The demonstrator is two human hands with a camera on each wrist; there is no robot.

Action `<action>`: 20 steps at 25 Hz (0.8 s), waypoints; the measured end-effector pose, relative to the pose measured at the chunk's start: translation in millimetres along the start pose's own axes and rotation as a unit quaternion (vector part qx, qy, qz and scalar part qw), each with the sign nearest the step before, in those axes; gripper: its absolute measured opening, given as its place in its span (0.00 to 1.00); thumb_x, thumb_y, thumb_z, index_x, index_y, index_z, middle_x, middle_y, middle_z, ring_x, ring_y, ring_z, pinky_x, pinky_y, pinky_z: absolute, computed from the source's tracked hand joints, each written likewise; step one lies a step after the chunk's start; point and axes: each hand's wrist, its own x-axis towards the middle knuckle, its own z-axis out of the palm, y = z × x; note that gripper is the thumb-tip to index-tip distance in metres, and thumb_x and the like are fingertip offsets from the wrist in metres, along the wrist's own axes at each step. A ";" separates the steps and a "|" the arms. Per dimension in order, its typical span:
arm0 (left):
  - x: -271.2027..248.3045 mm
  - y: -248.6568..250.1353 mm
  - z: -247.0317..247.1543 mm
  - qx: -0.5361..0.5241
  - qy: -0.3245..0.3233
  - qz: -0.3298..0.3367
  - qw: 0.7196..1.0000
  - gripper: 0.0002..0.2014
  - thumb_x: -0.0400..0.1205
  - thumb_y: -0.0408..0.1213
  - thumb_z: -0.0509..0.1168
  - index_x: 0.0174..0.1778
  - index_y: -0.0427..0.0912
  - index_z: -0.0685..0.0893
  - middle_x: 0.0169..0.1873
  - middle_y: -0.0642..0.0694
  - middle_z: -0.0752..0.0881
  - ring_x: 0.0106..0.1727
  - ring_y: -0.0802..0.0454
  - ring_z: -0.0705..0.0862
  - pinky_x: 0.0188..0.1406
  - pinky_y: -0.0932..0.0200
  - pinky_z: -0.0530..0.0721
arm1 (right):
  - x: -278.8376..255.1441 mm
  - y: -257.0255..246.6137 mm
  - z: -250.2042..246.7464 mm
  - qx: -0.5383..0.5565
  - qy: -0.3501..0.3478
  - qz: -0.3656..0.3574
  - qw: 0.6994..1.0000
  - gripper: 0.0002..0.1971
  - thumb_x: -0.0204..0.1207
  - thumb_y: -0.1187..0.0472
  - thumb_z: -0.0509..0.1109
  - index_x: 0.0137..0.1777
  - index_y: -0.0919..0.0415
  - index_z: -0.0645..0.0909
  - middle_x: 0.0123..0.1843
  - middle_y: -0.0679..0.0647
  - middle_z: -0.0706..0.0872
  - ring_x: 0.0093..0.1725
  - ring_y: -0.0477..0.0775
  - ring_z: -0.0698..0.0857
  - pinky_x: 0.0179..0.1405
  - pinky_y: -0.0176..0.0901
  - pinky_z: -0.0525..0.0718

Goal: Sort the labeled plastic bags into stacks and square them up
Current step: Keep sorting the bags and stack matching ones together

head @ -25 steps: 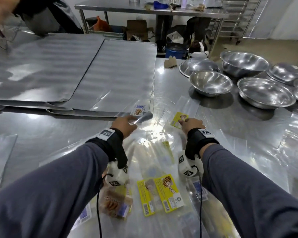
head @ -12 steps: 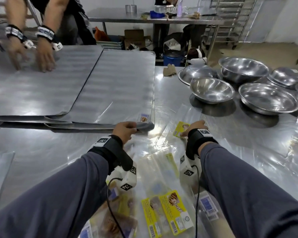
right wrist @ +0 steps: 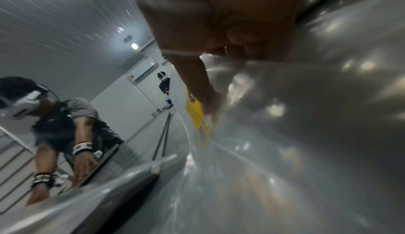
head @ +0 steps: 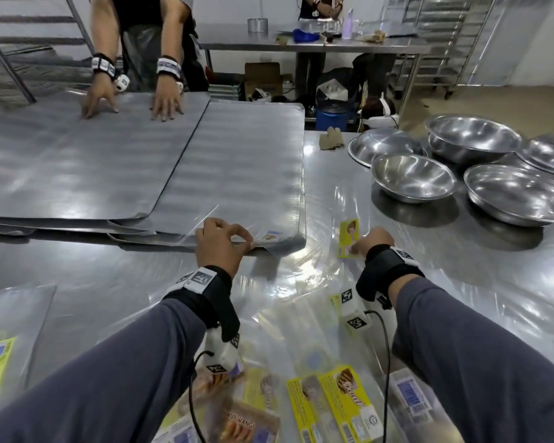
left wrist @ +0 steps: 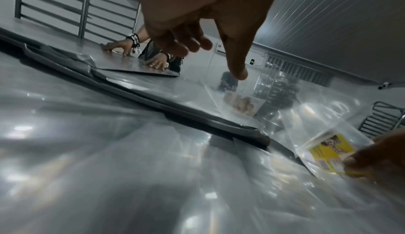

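My left hand [head: 234, 241] pinches the edge of a clear plastic bag with a small blue-and-white label [head: 271, 235], which lies over the near corner of a flat metal tray [head: 237, 174]. In the left wrist view this bag [left wrist: 241, 104] stands up in front of the fingers. My right hand [head: 362, 247] pinches a clear bag by its yellow label [head: 348, 235], low over the steel table [head: 333, 193]; the right wrist view shows a finger on that label [right wrist: 197, 114]. Several more labelled bags [head: 343, 407] lie loose under my forearms.
Large flat trays cover the left of the table, and another person's hands [head: 131, 100] press on them. Several steel bowls [head: 413, 177] stand at the right, with a glove [head: 331, 139] behind. A separate stack of bags [head: 0, 356] lies at the near left.
My left hand has lowered its bag onto the near corner of the tray. The right hand has barely moved. The view has tipped up, bringing the other person's hands into sight.
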 end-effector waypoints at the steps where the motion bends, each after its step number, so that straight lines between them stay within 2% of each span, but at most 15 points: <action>1: -1.5 -0.5 -6.0 0.023 0.006 0.007 1.000 0.05 0.70 0.42 0.77 0.36 0.51 0.87 0.55 0.49 0.75 0.63 0.48 0.72 0.63 0.52 0.72 | -2.0 -4.7 -2.5 0.042 0.023 -0.020 0.999 0.11 0.70 0.66 0.76 0.48 0.64 0.77 0.52 0.61 0.79 0.55 0.58 0.81 0.50 0.44 0.75; 2: -3.0 0.7 -11.0 0.031 0.003 0.012 0.999 0.05 0.70 0.43 0.76 0.35 0.54 0.86 0.58 0.51 0.77 0.64 0.50 0.73 0.67 0.49 0.69 | -0.9 -8.5 -4.3 0.083 0.045 -0.048 0.994 0.11 0.70 0.67 0.75 0.39 0.60 0.73 0.49 0.59 0.77 0.51 0.57 0.78 0.47 0.43 0.74; 4: -9.6 3.7 -21.9 0.010 -0.020 0.022 1.000 0.08 0.70 0.43 0.76 0.31 0.57 0.83 0.54 0.53 0.83 0.60 0.52 0.78 0.69 0.47 0.68 | -11.6 -21.2 -14.8 0.167 0.077 -0.103 0.977 0.17 0.70 0.70 0.72 0.31 0.55 0.67 0.44 0.58 0.78 0.45 0.58 0.79 0.46 0.47 0.80; 6: -21.5 5.2 -31.6 -0.025 -0.048 0.056 0.997 0.11 0.71 0.40 0.76 0.29 0.57 0.80 0.43 0.53 0.87 0.52 0.51 0.83 0.64 0.49 0.74 | -28.0 -32.5 -27.0 0.240 0.076 -0.149 0.956 0.12 0.73 0.71 0.67 0.34 0.57 0.71 0.43 0.59 0.79 0.39 0.61 0.83 0.38 0.56 0.88; 8: -40.5 5.2 -40.4 -0.041 -0.082 0.089 0.992 0.14 0.72 0.36 0.75 0.29 0.57 0.78 0.37 0.53 0.87 0.46 0.50 0.86 0.55 0.55 0.79 | -48.8 -40.1 -37.0 0.254 0.059 -0.189 0.947 0.09 0.75 0.72 0.65 0.38 0.58 0.73 0.46 0.60 0.80 0.40 0.61 0.85 0.34 0.54 0.88; 10: -64.4 1.1 -46.1 -0.041 -0.120 0.106 0.986 0.15 0.72 0.33 0.75 0.30 0.57 0.77 0.37 0.49 0.87 0.46 0.49 0.87 0.53 0.54 0.82 | -69.9 -43.1 -45.0 0.262 0.049 -0.221 0.938 0.12 0.76 0.74 0.63 0.37 0.56 0.74 0.48 0.60 0.82 0.45 0.61 0.85 0.37 0.54 0.86; 12: -87.4 -7.6 -47.2 -0.026 -0.142 0.119 0.982 0.16 0.73 0.33 0.75 0.30 0.58 0.77 0.37 0.47 0.88 0.44 0.49 0.87 0.53 0.51 0.84 | -89.2 -43.6 -52.3 0.269 0.052 -0.247 0.929 0.10 0.76 0.75 0.61 0.42 0.59 0.75 0.49 0.61 0.83 0.46 0.60 0.85 0.37 0.50 0.85; 15: -121.2 -22.8 -47.8 -0.034 -0.192 0.099 0.976 0.15 0.73 0.31 0.74 0.30 0.56 0.79 0.33 0.51 0.87 0.41 0.52 0.86 0.53 0.49 0.84 | -116.4 -45.5 -65.2 0.279 0.052 -0.271 0.920 0.09 0.76 0.75 0.61 0.48 0.62 0.76 0.49 0.61 0.83 0.46 0.60 0.84 0.38 0.48 0.85; 16: -130.8 -26.2 -48.1 -0.043 -0.212 0.087 0.973 0.12 0.73 0.32 0.74 0.32 0.53 0.81 0.35 0.51 0.86 0.42 0.52 0.85 0.54 0.50 0.84 | -126.0 -47.4 -69.0 0.279 0.051 -0.280 0.917 0.09 0.77 0.75 0.61 0.48 0.62 0.76 0.49 0.62 0.83 0.45 0.60 0.84 0.38 0.48 0.85; 18: -141.8 -27.3 -52.8 -0.083 -0.216 0.058 0.971 0.07 0.75 0.38 0.74 0.44 0.48 0.83 0.43 0.48 0.88 0.48 0.52 0.86 0.54 0.56 0.85 | -143.9 -51.9 -70.3 0.283 0.025 -0.284 0.916 0.08 0.77 0.76 0.62 0.47 0.62 0.76 0.49 0.63 0.82 0.40 0.58 0.84 0.36 0.47 0.86; 20: -140.8 -19.8 -61.6 -0.163 -0.190 0.010 0.968 0.19 0.76 0.44 0.72 0.62 0.45 0.78 0.53 0.45 0.86 0.55 0.51 0.85 0.54 0.58 0.83 | -161.3 -55.4 -59.4 0.316 -0.037 -0.267 0.909 0.10 0.76 0.77 0.64 0.42 0.62 0.76 0.50 0.65 0.81 0.36 0.55 0.83 0.30 0.44 0.87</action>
